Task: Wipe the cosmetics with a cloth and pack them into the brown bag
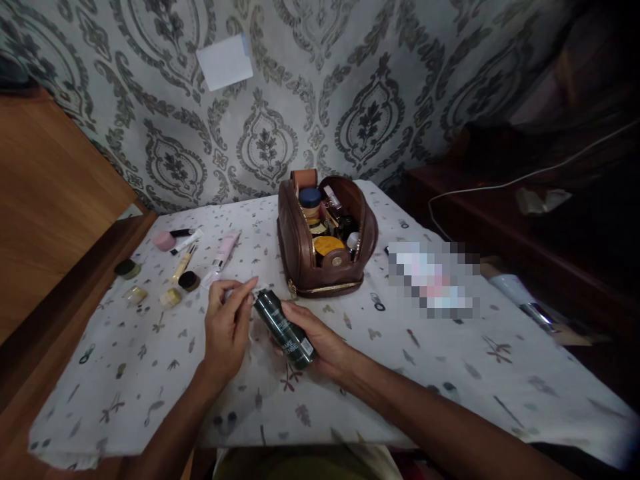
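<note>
My right hand (320, 337) is wrapped round a dark green bottle (283, 327) with pale lettering. The bottle tilts, its top pointing up and left toward my left hand (227, 327). The fingers of that hand are pinched together at the bottle's top end; a small pale or clear bit shows there, too unclear to name. Just beyond both hands stands a brown toiletry bag (325, 267), unzipped, with several cosmetics inside. Among them are a dark blue lid (310, 197) and a round yellow item (329, 246).
Left on the patterned tablecloth (165, 387) lie a pink tube (227, 247), a pink jar (163, 241), a slim gold tube (183, 264) and several small jars, one with a black lid (189, 281). A blurred-out item (433, 280) lies right of the bag. A patterned wall rises behind.
</note>
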Tool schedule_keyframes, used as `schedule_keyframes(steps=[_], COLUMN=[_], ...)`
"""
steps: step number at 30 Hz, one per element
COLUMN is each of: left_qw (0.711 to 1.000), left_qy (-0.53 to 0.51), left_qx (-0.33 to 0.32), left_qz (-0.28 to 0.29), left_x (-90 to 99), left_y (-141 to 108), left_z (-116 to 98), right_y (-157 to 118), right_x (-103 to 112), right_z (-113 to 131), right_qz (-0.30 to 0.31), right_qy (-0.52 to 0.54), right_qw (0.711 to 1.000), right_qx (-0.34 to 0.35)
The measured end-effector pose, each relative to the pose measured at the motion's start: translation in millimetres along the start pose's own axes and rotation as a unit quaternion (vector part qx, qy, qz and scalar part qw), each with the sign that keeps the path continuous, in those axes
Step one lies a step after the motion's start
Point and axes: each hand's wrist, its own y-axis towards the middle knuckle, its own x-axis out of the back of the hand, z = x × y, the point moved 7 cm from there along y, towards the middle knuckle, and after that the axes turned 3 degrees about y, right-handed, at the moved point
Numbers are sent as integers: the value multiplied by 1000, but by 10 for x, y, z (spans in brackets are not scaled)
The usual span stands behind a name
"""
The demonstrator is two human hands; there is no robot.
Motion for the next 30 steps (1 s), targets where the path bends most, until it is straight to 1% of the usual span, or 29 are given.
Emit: schedule_keyframes(steps=[3,5,10,13,15,16,18,20,23,27,29,30], left_qw=[999,997,982,969,964,964,971,978,988,998,1000,1000], left_qy=[10,16,18,6,-7,-12,-13,-7,15,31,20,12], left_qx=[-30,-61,-170,-222,-238,-236,-215,-190,-144,-48,-2,11], left_qz=[18,35,79,107,120,121,105,82,58,21,8,5], left_x=[-17,-50,-181,-238,-248,-241,-201,-151,-92,-18,2,2], left_y=[-76,-141,-389,-557,-622,-629,-587,-499,-319,-85,-26,-17], left_z=[-107,-213,-608,-799,-847,-839,-769,-653,-421,-82,29,49], right_y=[15,36,76,68,56,51,49,53,50,11,-4,-6], right_x=[27,49,99,108,92,78,55,59,77,66,65,62], right_z=[-1,-6,-7,29,55,59,51,21,-39,-18,8,18], right_qz=[-9,-18,-28,-30,-26,-22,-14,-19,-29,-21,-21,-19], right_qy=[22,39,75,59,41,37,38,52,68,25,8,5], right_qw=[1000,999,997,998,999,999,999,998,997,999,1000,1000], right_qx=[0,-3,-22,-21,-14,-12,-10,-13,-27,-14,-6,-2])
